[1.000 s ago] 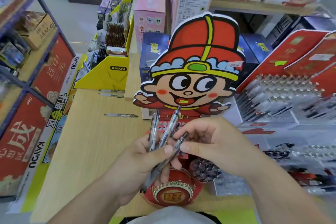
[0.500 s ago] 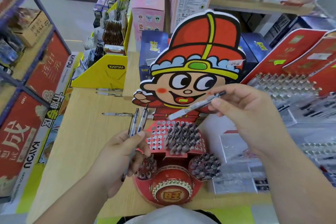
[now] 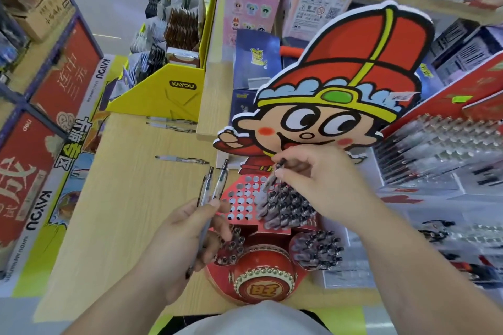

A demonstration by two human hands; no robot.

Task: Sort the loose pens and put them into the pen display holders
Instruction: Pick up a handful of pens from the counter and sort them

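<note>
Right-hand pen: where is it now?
Head view, centre: the pen is pinched by the right hand, tip down at the red holed panel, beside the slotted pens.

Right hand (image 3: pixel 315 185) | lowered, tilting its clear black-tipped pen (image 3: pixel 272 178) down to the red perforated display holder (image 3: pixel 245 198).

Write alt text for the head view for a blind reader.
The right hand pinches a pen over the holed red display holder. The left hand holds two more pens; three loose pens lie on the wooden table.
</note>
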